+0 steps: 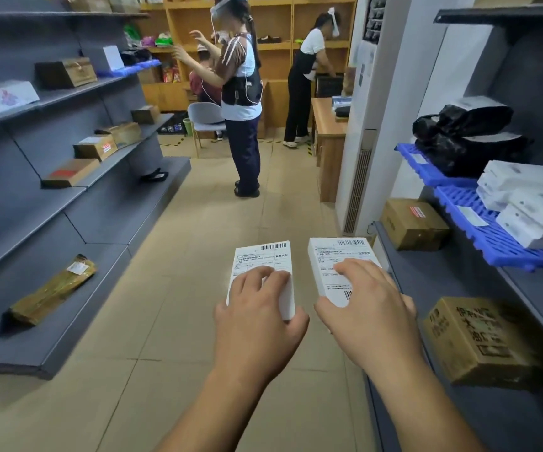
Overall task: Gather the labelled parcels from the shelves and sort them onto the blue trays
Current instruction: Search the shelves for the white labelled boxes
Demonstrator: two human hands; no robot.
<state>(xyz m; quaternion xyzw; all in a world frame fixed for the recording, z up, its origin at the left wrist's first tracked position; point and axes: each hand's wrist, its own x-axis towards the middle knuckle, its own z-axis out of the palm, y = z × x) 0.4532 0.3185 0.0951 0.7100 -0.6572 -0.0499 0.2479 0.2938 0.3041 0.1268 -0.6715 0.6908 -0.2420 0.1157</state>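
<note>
Left hand [257, 308]: fingers curled over a white labelled parcel [263, 272], lower centre of frame.
Right hand [364, 301]: fingers clasp a second white parcel [338, 265] beside it.
Handling: probably light, stiff boxes; edge grips suit them.
Destination: blue trays [478, 223], right shelf.

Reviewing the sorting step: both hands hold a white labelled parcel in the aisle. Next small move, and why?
Probably turn right and set the right hand's parcel on the nearer blue tray, beside the white parcels stacked there. The left hand grips a second parcel, so neither hand can pick more, and that tray lies closest.
</note>
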